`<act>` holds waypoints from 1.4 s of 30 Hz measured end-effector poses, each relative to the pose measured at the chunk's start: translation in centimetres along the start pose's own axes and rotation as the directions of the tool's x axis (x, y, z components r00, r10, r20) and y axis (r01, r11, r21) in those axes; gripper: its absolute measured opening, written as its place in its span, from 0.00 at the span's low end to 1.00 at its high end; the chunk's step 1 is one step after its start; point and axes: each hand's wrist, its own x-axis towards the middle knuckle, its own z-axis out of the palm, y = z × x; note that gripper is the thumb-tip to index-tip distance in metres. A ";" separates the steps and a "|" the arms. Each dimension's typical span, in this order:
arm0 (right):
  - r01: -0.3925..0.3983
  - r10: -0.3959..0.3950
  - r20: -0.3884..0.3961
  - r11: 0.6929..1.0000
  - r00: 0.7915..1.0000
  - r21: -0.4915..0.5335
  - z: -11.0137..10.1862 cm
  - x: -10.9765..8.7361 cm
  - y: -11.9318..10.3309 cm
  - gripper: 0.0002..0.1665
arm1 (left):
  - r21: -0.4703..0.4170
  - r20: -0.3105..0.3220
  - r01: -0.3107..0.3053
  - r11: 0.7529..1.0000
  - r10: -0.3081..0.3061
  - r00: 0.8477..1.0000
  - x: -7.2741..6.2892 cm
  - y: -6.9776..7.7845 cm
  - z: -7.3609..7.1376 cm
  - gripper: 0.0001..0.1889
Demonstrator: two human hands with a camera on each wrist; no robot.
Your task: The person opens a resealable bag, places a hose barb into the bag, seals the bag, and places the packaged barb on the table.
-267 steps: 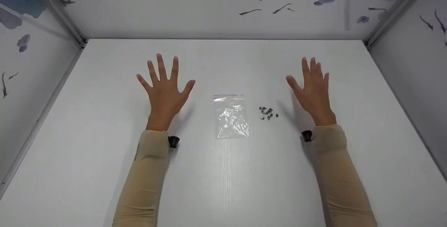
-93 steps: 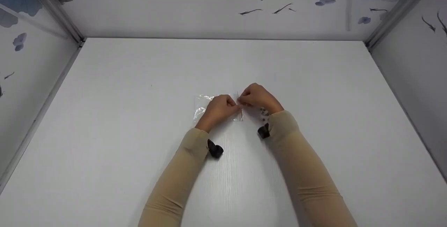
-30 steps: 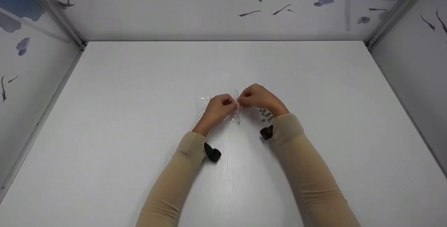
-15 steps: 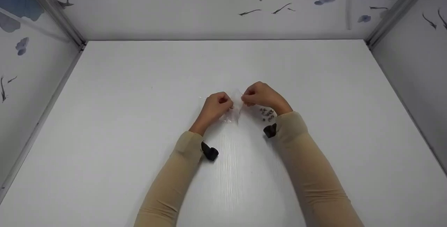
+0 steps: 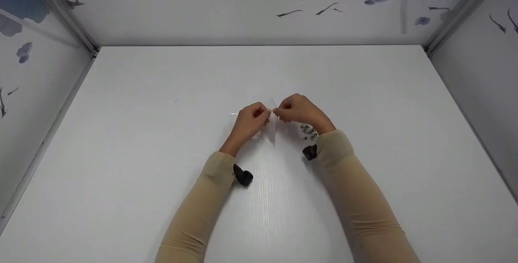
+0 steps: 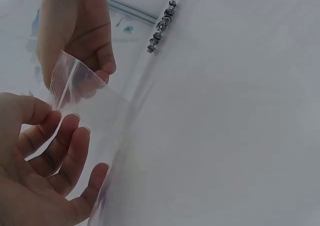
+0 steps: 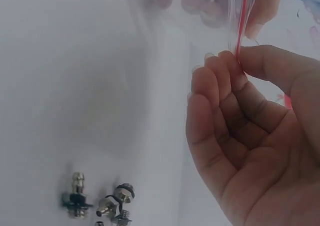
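A clear zip-lock bag (image 5: 270, 132) with a red line along its mouth is held up between both hands, mouth side to the right. My left hand (image 5: 247, 122) pinches the bag near its mouth with thumb and index finger, as the left wrist view shows. Close beside it, my right hand (image 5: 301, 112) pinches the mouth edge by the red line (image 7: 243, 15). Whether the mouth is parted I cannot tell. Several small metal barbed fittings (image 7: 77, 198) with black rings lie under and beside my right wrist, partly covered by it in the head view.
The white table (image 5: 259, 214) stretches around both arms. Printed panels (image 5: 226, 16) stand at the back and along both sides. A black wrist camera (image 5: 244, 176) hangs at the left cuff, another black camera (image 5: 310, 152) at the right one, near the fittings.
Earlier both hands were spread apart and the bag lay flat. Since then they have gripped it, turned it mouth-right and lifted the mouth. Over the last half second, my right hand moved slightly left.
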 end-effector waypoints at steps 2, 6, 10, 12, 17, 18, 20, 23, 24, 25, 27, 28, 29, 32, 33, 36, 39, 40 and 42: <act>-0.011 0.011 -0.001 1.000 1.000 -0.003 -0.1 -0.1 0.0 0.18 | -0.007 -0.010 -0.007 1.000 0.007 1.000 0.0 0.0 -0.1 0.08; -0.026 0.025 -0.005 0.999 1.000 -0.026 -0.5 -0.3 0.1 0.17 | -0.006 -0.016 -0.035 0.999 0.035 0.999 0.0 0.0 -0.4 0.09; -0.032 0.032 -0.003 0.998 0.999 -0.056 -0.9 -0.4 0.3 0.17 | 0.020 -0.010 -0.045 0.999 0.045 0.999 -0.2 0.2 -0.8 0.09; -0.038 0.038 0.000 0.997 0.999 -0.073 -1.0 -0.4 0.3 0.16 | 0.032 0.001 -0.047 0.998 0.047 0.999 -0.2 0.2 -1.0 0.10; -0.035 0.037 0.013 0.992 0.999 -0.124 -1.5 -0.5 0.3 0.16 | 0.081 0.031 -0.063 0.995 0.060 0.998 -0.2 0.1 -1.4 0.10; -0.033 0.035 0.015 0.991 0.999 -0.132 -1.5 -0.5 0.3 0.15 | 0.092 0.038 -0.067 0.993 0.064 0.997 -0.2 0.1 -1.5 0.10; -0.026 0.028 0.016 0.988 0.999 -0.149 -1.6 -0.7 0.3 0.15 | 0.118 0.058 -0.079 0.990 0.072 0.996 -0.2 0.0 -1.7 0.10; -0.019 0.023 0.021 0.984 1.000 -0.176 -1.8 -0.9 0.3 0.14 | 0.160 0.105 -0.088 0.983 0.072 0.992 -0.2 0.1 -2.1 0.09; -0.016 0.021 0.025 0.982 0.999 -0.186 -1.8 -1.0 0.3 0.13 | 0.175 0.124 -0.089 0.980 0.068 0.990 -0.2 0.1 -2.3 0.09; -0.012 0.018 0.031 0.980 0.999 -0.198 -1.8 -1.0 0.4 0.13 | 0.193 0.144 -0.088 0.977 0.061 0.988 -0.2 0.1 -2.5 0.10; 0.000 0.009 0.041 0.974 0.999 -0.225 -1.8 -1.1 0.4 0.12 | 0.229 0.184 -0.090 0.969 0.048 0.982 -0.2 0.2 -2.8 0.10; 0.009 0.003 0.048 0.971 0.999 -0.239 -1.8 -1.1 0.4 0.12 | 0.248 0.203 -0.095 0.964 0.044 0.978 -0.3 0.2 -3.0 0.10; 0.018 -0.004 0.055 0.967 0.998 -0.253 -1.8 -1.2 0.5 0.11 | 0.267 0.223 -0.105 0.958 0.044 0.974 -0.3 0.2 -3.2 0.10; 0.057 -0.036 0.075 0.956 0.997 -0.289 -1.8 -1.2 0.6 0.11 | 0.313 0.275 -0.140 0.939 0.051 0.960 -0.3 0.1 -3.7 0.11; 0.068 -0.045 0.083 0.951 0.996 -0.301 -1.8 -1.3 0.7 0.11 | 0.323 0.290 -0.154 0.934 0.058 0.955 -0.3 0.0 -3.8 0.11; 0.093 -0.063 0.102 0.942 0.993 -0.322 -1.8 -1.3 0.8 0.11 | 0.340 0.319 -0.182 0.923 0.069 0.945 -0.2 -0.2 -4.0 0.10; 0.126 -0.088 0.124 0.931 0.988 -0.342 -1.8 -1.3 0.9 0.11 | 0.338 0.331 -0.196 0.920 0.079 0.940 -0.1 -0.5 -4.1 0.08; 0.137 -0.096 0.130 0.927 0.987 -0.349 -1.8 -1.3 1.0 0.11 | 0.337 0.333 -0.197 0.921 0.079 0.940 0.0 -0.6 -4.1 0.08; 0.161 -0.115 0.145 0.917 0.983 -0.364 -1.7 -1.2 1.0 0.11 | 0.331 0.336 -0.196 0.923 0.079 0.939 0.0 -0.7 -4.1 0.07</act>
